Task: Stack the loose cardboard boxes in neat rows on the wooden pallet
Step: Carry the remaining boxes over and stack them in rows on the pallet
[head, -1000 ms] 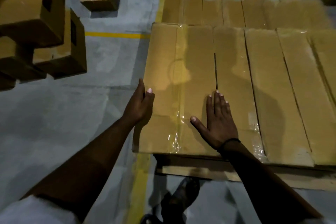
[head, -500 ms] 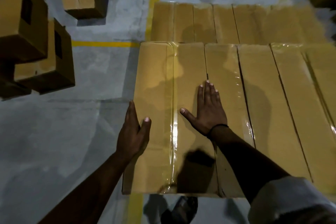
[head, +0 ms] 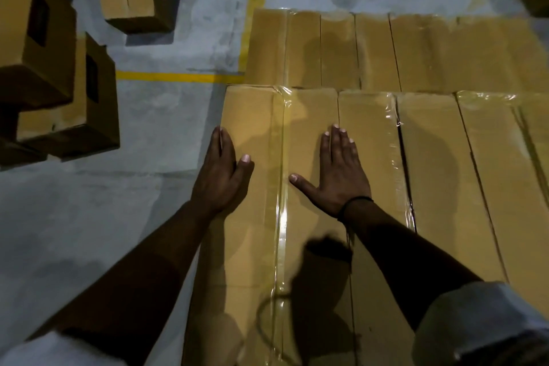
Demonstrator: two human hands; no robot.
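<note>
Left sleeve (head: 44, 348): white cloth, ends near the elbow, forearm bare.
Right sleeve (head: 475, 321): pale grey-white cloth, bunched in folds, forearm bare.
Wrist band (head: 355, 201): thin black cord just behind the right grip (head: 338, 175).

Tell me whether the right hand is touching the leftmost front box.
Touching. Head view shows the right hand flat, thumb and palm on the leftmost front box.

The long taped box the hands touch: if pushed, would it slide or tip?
Probably slides: the box lies long and low. Likely stiff; its top looks flat under the right hand. The glossy tape strip may feel slippery.
</note>
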